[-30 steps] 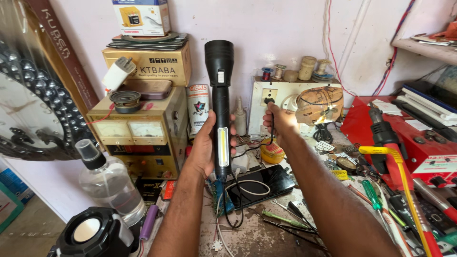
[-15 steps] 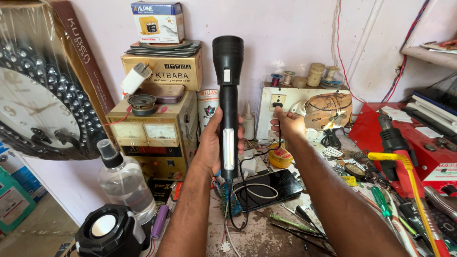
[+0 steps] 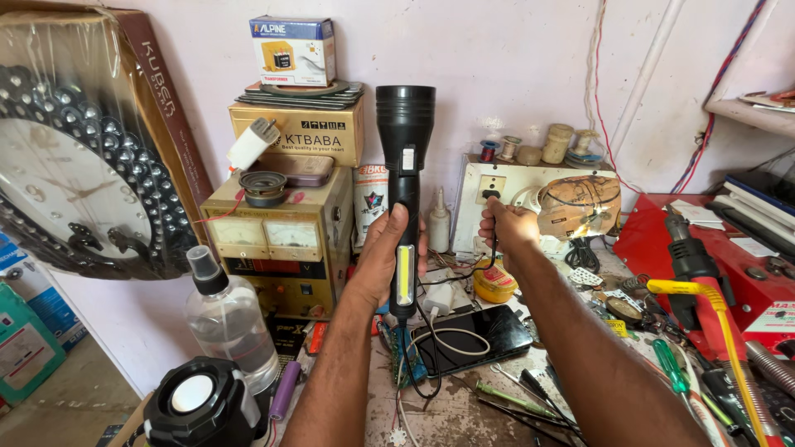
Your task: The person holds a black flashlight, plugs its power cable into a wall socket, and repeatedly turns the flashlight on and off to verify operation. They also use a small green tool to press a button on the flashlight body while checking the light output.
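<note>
My left hand [image 3: 385, 257] grips a long black torch [image 3: 404, 157] upright by its handle, lens end up; a lit white side strip shows on the handle. A thin black cable [image 3: 431, 277] runs from the torch's lower end across to my right hand [image 3: 507, 225]. My right hand is closed on the cable's plug end, held against the white socket board [image 3: 489, 189] on the wall. A black phone [image 3: 472, 339] lies flat on the bench below both hands.
A yellow power supply [image 3: 277, 240] with two meters stands left of the torch, boxes stacked on it. A clear spray bottle [image 3: 228, 319], black speaker [image 3: 199, 406], boxed wall clock [image 3: 74, 190], red toolbox [image 3: 704, 248], screwdrivers [image 3: 671, 364] and loose tools crowd the bench.
The view has shifted slightly, so everything sits a little lower and more to the right. Both hands keep their hold; the right hand stays at the socket board.
</note>
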Available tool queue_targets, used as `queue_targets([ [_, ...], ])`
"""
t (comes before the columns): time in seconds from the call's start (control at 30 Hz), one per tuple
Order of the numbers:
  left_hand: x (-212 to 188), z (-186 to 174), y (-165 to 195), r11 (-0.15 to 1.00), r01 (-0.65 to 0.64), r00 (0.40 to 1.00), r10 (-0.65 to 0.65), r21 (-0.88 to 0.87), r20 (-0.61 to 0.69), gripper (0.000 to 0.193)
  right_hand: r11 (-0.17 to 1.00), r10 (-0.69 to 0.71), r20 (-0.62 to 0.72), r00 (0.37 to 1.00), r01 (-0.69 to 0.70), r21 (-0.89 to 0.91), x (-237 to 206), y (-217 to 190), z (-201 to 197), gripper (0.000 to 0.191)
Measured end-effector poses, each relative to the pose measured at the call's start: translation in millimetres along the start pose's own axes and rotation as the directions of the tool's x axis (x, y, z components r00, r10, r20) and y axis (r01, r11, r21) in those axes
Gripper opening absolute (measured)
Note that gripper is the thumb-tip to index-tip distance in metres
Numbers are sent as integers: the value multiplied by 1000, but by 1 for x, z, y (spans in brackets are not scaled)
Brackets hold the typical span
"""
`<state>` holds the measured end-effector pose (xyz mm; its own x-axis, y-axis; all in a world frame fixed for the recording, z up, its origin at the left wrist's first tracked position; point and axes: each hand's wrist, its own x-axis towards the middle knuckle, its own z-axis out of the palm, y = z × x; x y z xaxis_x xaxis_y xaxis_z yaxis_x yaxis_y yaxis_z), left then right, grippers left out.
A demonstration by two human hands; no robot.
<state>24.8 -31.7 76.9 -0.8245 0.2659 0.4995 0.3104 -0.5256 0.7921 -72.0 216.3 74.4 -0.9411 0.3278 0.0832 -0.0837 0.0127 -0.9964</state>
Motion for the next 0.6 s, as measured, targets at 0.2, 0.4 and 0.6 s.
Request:
queue_targets([
  [0.2,3,-4,-2,1000,-2,1000,2,9,-9,66,999,-18,-11,1000,18,36,-5,2,2,30],
  [0.4,4,-7,1,1000,14,999,-15,-17,-36,66,997,-45,3,999,44,59,-10,25,-2,31],
  [0.6,4,-6,3,1000,13,999,-14,-26,-30,66,991,-133,42,990,133,-6,0,35,-9,34],
])
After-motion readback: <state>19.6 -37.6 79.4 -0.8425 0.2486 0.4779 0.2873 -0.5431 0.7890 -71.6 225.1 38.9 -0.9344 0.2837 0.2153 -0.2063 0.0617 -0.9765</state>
